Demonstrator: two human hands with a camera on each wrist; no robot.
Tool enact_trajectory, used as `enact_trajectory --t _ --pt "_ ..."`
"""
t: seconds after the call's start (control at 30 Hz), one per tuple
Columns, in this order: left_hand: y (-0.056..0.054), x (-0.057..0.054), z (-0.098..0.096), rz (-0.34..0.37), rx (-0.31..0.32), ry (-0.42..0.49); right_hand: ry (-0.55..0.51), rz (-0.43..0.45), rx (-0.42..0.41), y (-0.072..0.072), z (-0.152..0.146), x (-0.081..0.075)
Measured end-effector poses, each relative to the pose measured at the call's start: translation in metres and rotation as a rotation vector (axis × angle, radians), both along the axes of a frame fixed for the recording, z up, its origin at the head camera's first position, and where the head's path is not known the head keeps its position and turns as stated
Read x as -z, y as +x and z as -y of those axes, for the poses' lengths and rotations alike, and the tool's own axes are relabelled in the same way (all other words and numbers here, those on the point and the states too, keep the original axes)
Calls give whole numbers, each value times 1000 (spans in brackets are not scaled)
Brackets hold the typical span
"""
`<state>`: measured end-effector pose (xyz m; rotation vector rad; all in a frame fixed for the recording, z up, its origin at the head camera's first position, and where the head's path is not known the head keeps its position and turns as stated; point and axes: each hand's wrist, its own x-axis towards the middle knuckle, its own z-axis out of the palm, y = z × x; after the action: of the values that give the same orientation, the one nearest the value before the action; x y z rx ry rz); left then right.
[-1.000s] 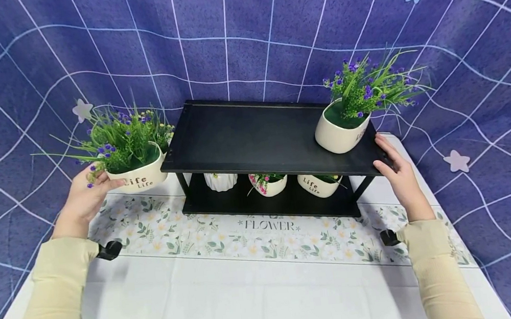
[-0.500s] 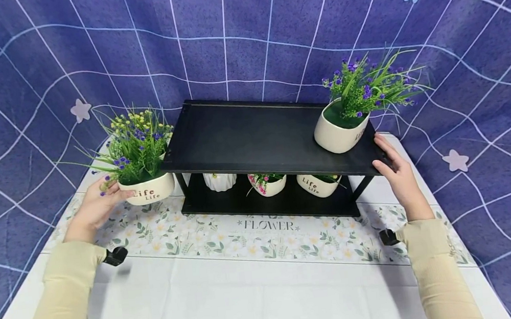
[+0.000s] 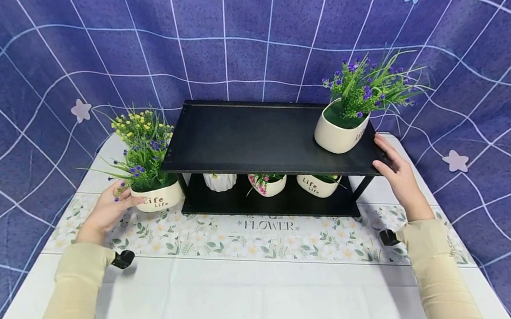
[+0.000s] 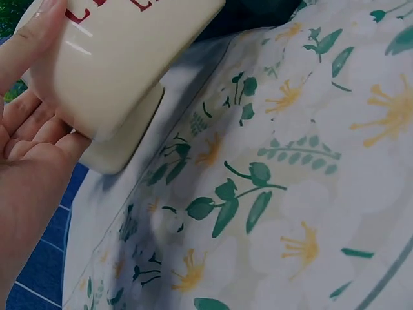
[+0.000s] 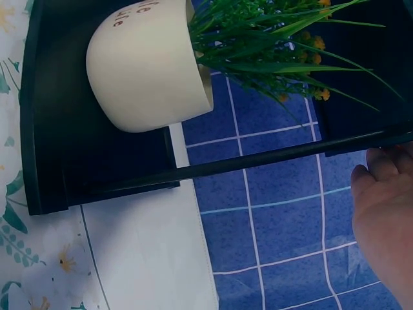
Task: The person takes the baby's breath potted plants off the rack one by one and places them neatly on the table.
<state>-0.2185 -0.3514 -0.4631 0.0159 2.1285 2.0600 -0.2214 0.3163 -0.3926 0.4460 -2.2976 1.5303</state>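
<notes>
My left hand [image 3: 108, 208] grips the left end of a cream flowerpot [image 3: 159, 197] lettered "Life", with purple flowers and grass. The thumb [image 4: 32, 40] lies on its front and the other fingers are behind and under it. This pot is just left of the black shelf [image 3: 253, 131]; whether it touches the table I cannot tell. Behind it are yellow flowers [image 3: 134, 124], and a second pale pot [image 4: 122, 145] shows in the left wrist view. My right hand [image 3: 397, 174] rests on the shelf's right end, fingertips on its edge, holding nothing loose.
A cream pot of purple flowers [image 3: 342, 128] stands on the shelf's top right. The lower board [image 3: 269, 211] bears a ribbed white pot [image 3: 220, 182], a pot with pink flowers [image 3: 271, 186] and another "Life" pot [image 3: 318, 185]. A blue grid-patterned curtain [image 3: 244, 37] hangs behind.
My left hand has moved right and lower with the cream flowerpot, toward the shelf's left side, uncovering more of the yellow flowers behind. My right hand has stayed at the shelf's end.
</notes>
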Motion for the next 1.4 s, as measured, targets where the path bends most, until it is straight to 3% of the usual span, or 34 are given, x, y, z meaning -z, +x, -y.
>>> enact_trajectory --t 0.07,0.13,0.37,0.5,0.67,0.73,0.97,1.13,1.27,1.33,1.4 --pt "0 0 0 50 -25 -81 -3 1 2 0 0 0" --pt "0 0 0 60 -9 -125 -3 2 3 0 1 -1" --pt "0 4 -2 39 10 -79 5 3 1 0 -1 0" --pt "1 8 -2 -9 -2 -139 8 5 1 0 -1 0" --pt "0 16 -1 -75 -36 -54 4 13 -2 -1 0 1" --pt "-2 17 0 -70 -35 -21 0 17 -5 -1 0 1" --pt "-2 13 2 18 -46 -179 -12 14 3 0 1 -1" --pt "-1 14 4 36 -110 -168 -8 16 5 0 1 0" --pt "0 16 6 -19 -124 -131 -7 14 6 0 0 1" --pt "2 17 6 -71 -136 -196 -9 12 5 0 0 1" --pt "2 18 5 -110 -144 -156 -9 12 5 0 0 1"
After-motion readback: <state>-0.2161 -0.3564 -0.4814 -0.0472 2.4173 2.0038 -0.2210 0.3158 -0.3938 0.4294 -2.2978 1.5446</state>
